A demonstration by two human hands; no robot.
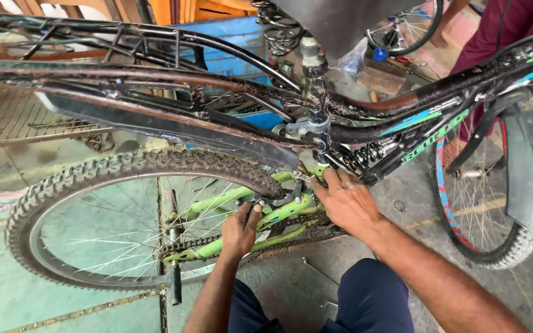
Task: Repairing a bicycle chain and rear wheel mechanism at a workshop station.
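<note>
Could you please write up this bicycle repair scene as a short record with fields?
Setting: bicycle with a black frame, on a concrete floor
Left hand: on the green rear swingarm, beside the rear tyre
Right hand: at the swingarm pivot, just below the coil spring
Tool in hands: cannot tell, fingers hide it
Chain: runs under the left hand
Mudguard: black, above the rear tyre
Front wheel: to the right
On the floor: thin metal rod near the person's knee
</note>
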